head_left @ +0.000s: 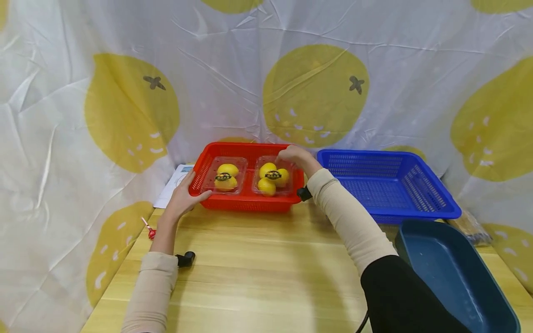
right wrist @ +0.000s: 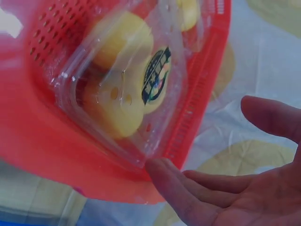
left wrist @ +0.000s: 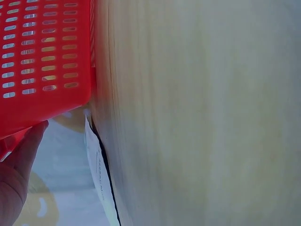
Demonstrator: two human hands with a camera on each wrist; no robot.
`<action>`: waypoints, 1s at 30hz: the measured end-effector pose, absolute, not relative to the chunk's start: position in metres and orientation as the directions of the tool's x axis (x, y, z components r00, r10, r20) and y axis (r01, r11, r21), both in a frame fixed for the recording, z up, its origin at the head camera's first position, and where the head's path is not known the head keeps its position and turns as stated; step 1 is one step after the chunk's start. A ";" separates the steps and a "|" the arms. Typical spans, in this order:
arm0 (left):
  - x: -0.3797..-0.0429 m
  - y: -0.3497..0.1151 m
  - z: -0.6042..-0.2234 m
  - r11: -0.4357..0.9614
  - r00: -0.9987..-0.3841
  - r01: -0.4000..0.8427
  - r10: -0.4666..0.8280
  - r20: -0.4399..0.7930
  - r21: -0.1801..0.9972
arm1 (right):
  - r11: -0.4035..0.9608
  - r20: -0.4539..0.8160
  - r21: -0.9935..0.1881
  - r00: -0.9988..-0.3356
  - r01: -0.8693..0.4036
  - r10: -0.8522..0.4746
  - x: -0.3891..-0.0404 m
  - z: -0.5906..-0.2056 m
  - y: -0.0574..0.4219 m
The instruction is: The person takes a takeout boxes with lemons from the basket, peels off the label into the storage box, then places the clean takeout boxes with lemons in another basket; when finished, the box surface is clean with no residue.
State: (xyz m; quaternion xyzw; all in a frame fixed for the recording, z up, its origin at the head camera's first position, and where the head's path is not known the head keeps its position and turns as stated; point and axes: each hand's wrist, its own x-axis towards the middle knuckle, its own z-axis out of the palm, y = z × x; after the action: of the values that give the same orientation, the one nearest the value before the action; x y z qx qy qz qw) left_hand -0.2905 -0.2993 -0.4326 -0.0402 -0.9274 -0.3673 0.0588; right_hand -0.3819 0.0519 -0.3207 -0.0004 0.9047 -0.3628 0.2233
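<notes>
A red plastic basket (head_left: pixel 245 203) stands on the table with two clear plastic boxes of lemons inside. The left box (head_left: pixel 243 164) shows two lemons, the right box (head_left: pixel 290 187) three; both carry a black label. My left hand (head_left: pixel 181 199) touches the basket's left front corner, thumb and fingers spread apart and fairly straight; the left wrist view shows a finger lying along the rim. My right hand (right wrist: pixel 235 188) is at the basket's right back, thumb apart from the extended fingers. One fingertip meets or nearly meets a corner of the right box (right wrist: pixel 127 89).
A blue basket (head_left: pixel 433 215) stands to the right, with a dark teal tub (head_left: pixel 441 263) in front of it. Behind the tub lies a clear bag (head_left: pixel 470 226). A printed paper (head_left: pixel 168 192) and a red lollipop (head_left: pixel 151 233) are at left. A lemon-patterned cloth hangs behind.
</notes>
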 end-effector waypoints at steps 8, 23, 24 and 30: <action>-0.289 -0.299 -0.434 0.723 -0.990 0.114 0.023 0.142 0.681 | 0.854 -0.342 -0.520 -0.911 -0.021 -0.230 -0.443 -0.371 0.042; -0.287 -0.301 -0.433 0.734 -0.989 0.112 0.014 0.150 0.670 | 0.880 -0.392 -0.475 -0.896 0.002 -0.210 -0.433 -0.374 0.032; -0.287 -0.301 -0.433 0.733 -0.988 0.115 0.015 0.153 0.671 | 0.890 -0.406 -0.456 -0.886 -0.018 -0.226 -0.451 -0.390 0.034; -0.290 -0.297 -0.433 0.733 -0.988 0.118 0.020 0.152 0.670 | 0.931 -0.463 -0.341 -0.840 -0.126 -0.284 -0.539 -0.477 0.038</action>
State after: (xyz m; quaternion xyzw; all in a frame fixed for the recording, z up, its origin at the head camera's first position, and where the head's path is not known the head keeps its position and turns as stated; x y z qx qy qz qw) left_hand -0.2905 -0.2975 -0.4330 -0.0370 -0.9283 -0.3638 0.0673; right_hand -0.5386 0.0380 -0.4766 -0.1082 0.9472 -0.1504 0.2616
